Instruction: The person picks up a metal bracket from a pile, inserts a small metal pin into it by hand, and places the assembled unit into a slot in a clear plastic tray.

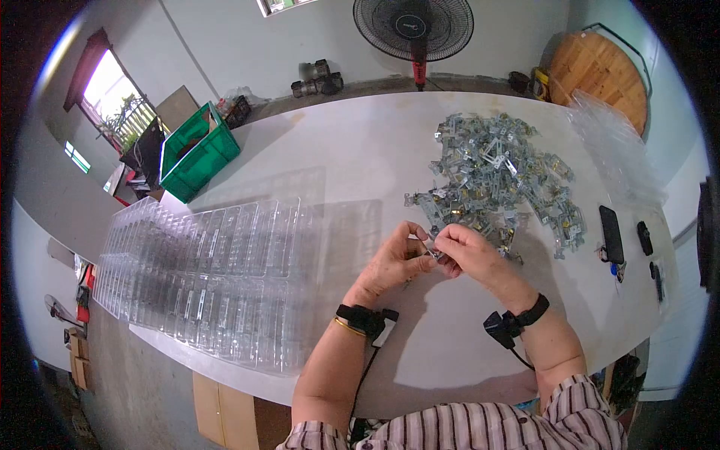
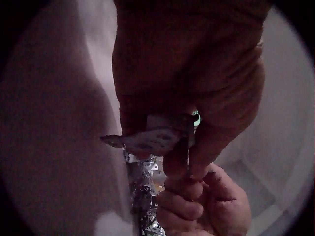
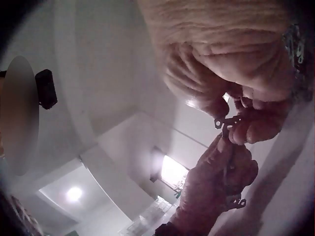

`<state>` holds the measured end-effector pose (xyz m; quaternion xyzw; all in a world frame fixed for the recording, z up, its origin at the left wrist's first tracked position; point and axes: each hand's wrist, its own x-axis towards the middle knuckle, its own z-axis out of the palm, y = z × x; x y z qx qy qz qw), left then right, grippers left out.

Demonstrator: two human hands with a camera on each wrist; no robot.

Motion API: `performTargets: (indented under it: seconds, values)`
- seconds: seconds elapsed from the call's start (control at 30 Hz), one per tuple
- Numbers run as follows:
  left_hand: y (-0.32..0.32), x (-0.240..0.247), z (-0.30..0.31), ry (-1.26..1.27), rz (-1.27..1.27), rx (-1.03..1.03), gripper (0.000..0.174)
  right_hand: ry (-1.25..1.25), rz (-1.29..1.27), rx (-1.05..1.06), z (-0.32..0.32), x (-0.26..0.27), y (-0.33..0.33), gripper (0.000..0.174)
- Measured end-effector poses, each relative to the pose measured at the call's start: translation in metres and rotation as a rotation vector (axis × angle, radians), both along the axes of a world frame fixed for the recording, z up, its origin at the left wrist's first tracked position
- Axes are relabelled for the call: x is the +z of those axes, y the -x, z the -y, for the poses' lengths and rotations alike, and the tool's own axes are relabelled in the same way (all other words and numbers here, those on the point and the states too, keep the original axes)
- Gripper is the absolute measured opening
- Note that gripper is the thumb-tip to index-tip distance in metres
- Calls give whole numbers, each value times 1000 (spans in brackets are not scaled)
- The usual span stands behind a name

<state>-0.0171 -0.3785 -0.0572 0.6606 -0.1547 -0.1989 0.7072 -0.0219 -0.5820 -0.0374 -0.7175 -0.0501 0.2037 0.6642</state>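
Both hands meet over the table at the near edge of a heap of small metal brackets [image 1: 495, 165]. A flat metal bracket with holes [image 2: 155, 140] is gripped in my left hand [image 1: 394, 261], one end jutting past the fingers in the left wrist view. My right hand [image 1: 476, 259] pinches a small metal piece with a holed end [image 3: 220, 123] between thumb and fingers, right at the left fingertips. In the right wrist view, the bracket's other end [image 3: 238, 202] pokes out below the left hand. Fingers hide most of both pieces.
Clear plastic trays with many slots [image 1: 202, 277] stand at the left, several slots holding metal strips. Behind them is a green crate [image 1: 199, 161]. At the right lie a phone [image 1: 611, 234], keys [image 1: 616, 271] and clear plastic bags [image 1: 619, 154]. A fan [image 1: 412, 30] stands beyond the table.
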Motion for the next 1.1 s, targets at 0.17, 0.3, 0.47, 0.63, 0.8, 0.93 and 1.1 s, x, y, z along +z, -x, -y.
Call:
performTargets:
  seconds: [0.17, 0.3, 0.47, 0.63, 0.8, 0.93, 1.1]
  values:
    - [0, 3, 1, -81, -2, -80, 38, 89, 231, -6, -1, -7, -1, 16]
    - [0, -1, 2, 8, 16, -112, 39, 120, 362, -6, -4, 0, 3, 15]
    - [-1, -2, 0, -33, 61, -116, 40, 128, 384, -32, -6, -10, 2, 15]
    - [-1, -1, 2, -43, 51, -123, 38, -108, 147, -115, -10, -15, 3, 15]
    - [-2, -1, 3, 7, 50, -130, 38, -179, 49, -127, -12, -7, 8, 15]
    - [-1, 3, 1, 6, 2, -140, 39, -273, -59, -130, -13, -5, 8, 13]
    - [-1, 4, 1, -30, -17, -131, 41, -306, -25, -114, -12, -15, 6, 12]
